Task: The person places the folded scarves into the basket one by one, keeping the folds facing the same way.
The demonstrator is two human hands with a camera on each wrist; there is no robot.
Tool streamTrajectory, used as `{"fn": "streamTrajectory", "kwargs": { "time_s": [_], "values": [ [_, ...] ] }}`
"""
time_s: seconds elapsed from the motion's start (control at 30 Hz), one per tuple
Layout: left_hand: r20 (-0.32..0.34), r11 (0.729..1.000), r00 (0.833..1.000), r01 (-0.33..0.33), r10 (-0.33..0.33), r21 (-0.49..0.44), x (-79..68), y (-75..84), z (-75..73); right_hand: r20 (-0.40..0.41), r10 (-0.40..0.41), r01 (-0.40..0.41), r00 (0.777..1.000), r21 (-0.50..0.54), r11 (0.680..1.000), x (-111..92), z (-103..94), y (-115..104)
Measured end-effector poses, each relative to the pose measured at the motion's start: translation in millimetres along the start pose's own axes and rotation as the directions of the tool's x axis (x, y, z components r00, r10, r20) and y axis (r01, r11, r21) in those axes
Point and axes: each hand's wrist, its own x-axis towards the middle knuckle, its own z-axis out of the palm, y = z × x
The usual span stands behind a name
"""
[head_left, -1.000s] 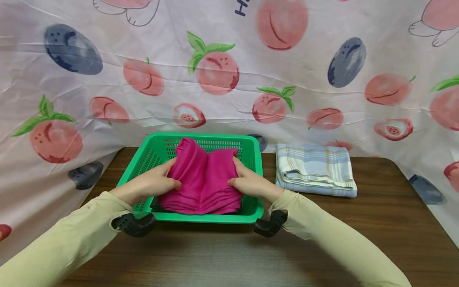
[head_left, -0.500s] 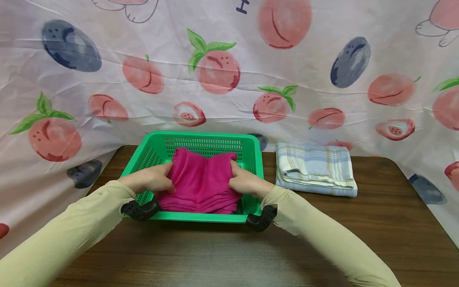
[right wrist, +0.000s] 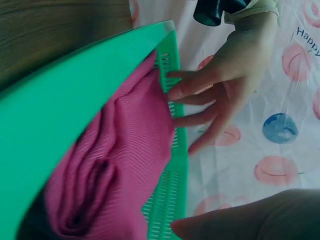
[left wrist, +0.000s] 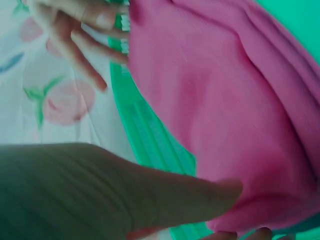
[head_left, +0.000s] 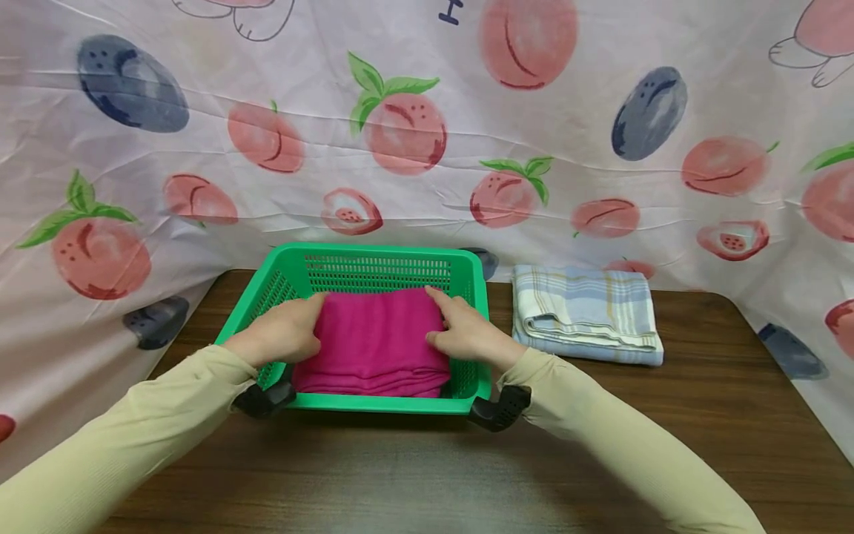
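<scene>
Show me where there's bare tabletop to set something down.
Wooden tabletop is bare in front of the green plastic basket, between the left sleeve and right sleeve, and right of the folded plaid cloth. Inside the basket it's crowded: left hand and right hand flank the folded magenta cloth.

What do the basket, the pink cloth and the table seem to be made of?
Basket: probably plastic, smooth with a slight sheen; rows of moulded-looking slots pierce its walls.
Pink cloth: soft matt fabric, fibre unclear; it folds in layers, and fine ribbing shows close up.
Table: dark wood or wood-look laminate, faintly glossy; streaky grain shows.
</scene>
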Motion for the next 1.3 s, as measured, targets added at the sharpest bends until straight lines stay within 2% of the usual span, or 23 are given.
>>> {"fn": "streamTrajectory", "kwargs": {
  "time_s": [0.1,0.2,0.27,0.37,0.53,0.7,0.93,1.03,1.17,1.27,1.3],
  "values": [
    [-0.067,0.998,0.997,-0.030,0.034,0.058,-3.3,12.0,3.5,0.005,-0.061,0.061,0.998,-0.051,0.997,-4.5,-1.5,-2.4],
    [-0.093,0.996,0.995,-0.033,0.040,0.078,-7.2,19.6,7.1,0.057,-0.148,0.155,0.987,-0.153,0.976,-8.6,-0.8,-2.7],
    [-0.086,0.997,0.996,-0.029,0.036,0.076,-8.5,21.6,9.1,0.107,-0.190,0.210,0.976,-0.212,0.954,-10.6,0.6,-2.5],
    [-0.034,0.996,0.996,-0.077,0.079,0.049,-7.5,18.7,12.7,0.189,-0.210,0.254,0.959,-0.253,0.933,-11.6,3.9,-1.2],
    [0.051,0.991,0.990,-0.132,0.131,0.015,-1.9,11.8,21.0,0.279,-0.141,0.210,0.950,-0.238,0.948,-8.5,9.2,0.5],
    [0.116,0.996,0.989,-0.091,0.089,0.010,2.2,10.9,26.0,0.346,-0.069,0.154,0.936,-0.224,0.962,-3.9,10.6,2.9],
    [0.193,0.996,0.981,-0.002,0.020,-0.093,2.6,12.3,28.6,0.444,-0.033,0.168,0.895,-0.267,0.949,2.3,9.8,3.9],
    [0.198,0.999,0.980,0.004,0.005,-0.044,5.0,14.0,30.3,0.457,-0.042,0.185,0.889,-0.273,0.944,3.3,11.3,3.3],
    [0.193,1.000,0.981,-0.003,0.001,0.009,10.0,14.6,34.1,0.436,-0.060,0.173,0.898,-0.226,0.959,0.7,9.6,6.1],
    [0.164,1.000,0.986,-0.014,0.012,0.012,13.1,9.9,36.6,0.398,-0.089,0.142,0.913,-0.106,0.984,-5.3,2.7,13.3],
    [0.136,0.999,0.991,-0.022,0.019,0.023,14.6,6.6,38.2,0.381,-0.101,0.130,0.919,-0.051,0.990,-8.0,-0.3,16.2]
  ]
}}
